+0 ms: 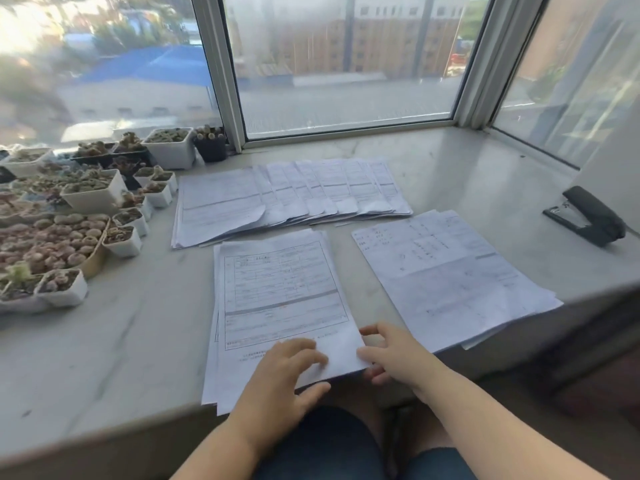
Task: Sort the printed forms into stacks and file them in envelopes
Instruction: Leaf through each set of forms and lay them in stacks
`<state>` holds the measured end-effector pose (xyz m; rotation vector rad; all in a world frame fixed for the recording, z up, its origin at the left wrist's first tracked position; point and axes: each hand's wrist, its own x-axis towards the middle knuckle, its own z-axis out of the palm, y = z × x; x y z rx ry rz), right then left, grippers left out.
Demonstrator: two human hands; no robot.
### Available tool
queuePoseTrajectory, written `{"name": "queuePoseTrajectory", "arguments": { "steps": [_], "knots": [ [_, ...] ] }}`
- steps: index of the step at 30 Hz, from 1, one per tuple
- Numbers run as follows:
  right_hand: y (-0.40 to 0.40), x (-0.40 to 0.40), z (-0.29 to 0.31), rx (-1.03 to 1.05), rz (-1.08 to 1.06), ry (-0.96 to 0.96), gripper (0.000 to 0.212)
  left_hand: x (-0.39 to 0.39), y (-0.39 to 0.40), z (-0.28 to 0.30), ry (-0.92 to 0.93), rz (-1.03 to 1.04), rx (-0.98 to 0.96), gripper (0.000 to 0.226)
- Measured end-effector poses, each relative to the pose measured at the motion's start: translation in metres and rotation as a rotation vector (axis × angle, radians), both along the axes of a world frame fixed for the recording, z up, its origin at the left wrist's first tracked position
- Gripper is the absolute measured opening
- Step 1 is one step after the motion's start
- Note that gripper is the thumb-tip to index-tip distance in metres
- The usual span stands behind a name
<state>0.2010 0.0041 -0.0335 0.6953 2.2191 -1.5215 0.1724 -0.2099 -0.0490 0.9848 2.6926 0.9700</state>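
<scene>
Your left hand (287,372) lies flat, fingers relaxed, on the near corner of the nearest stack of forms (277,299). Your right hand (391,351) pinches that stack's right corner, thumb on top, fingers under. To the right lies a second stack (446,275). Farther back, fanned forms (294,195) spread across the marble sill (114,341). Potted succulents (69,216) crowd the left; a black stapler (588,216) sits far right.
</scene>
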Motion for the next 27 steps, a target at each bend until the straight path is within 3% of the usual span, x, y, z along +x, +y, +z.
{"name": "queuePoseTrajectory", "arguments": {
  "steps": [4,8,16,27],
  "knots": [
    [0.001,0.007,0.001,-0.180,-0.127,0.030,0.028,-0.004,-0.003,-0.003,-0.059,0.004,0.082,0.016],
    [0.005,0.009,0.000,-0.234,-0.152,0.046,0.018,-0.008,-0.008,-0.005,-0.186,0.042,0.163,0.011],
    [0.010,0.002,-0.007,-0.145,-0.127,0.122,0.012,-0.010,-0.001,-0.010,-0.257,0.316,0.354,0.025],
    [0.011,-0.005,0.002,-0.151,-0.006,0.190,0.019,-0.011,0.007,-0.021,-0.244,0.434,0.480,0.030]
  ]
}}
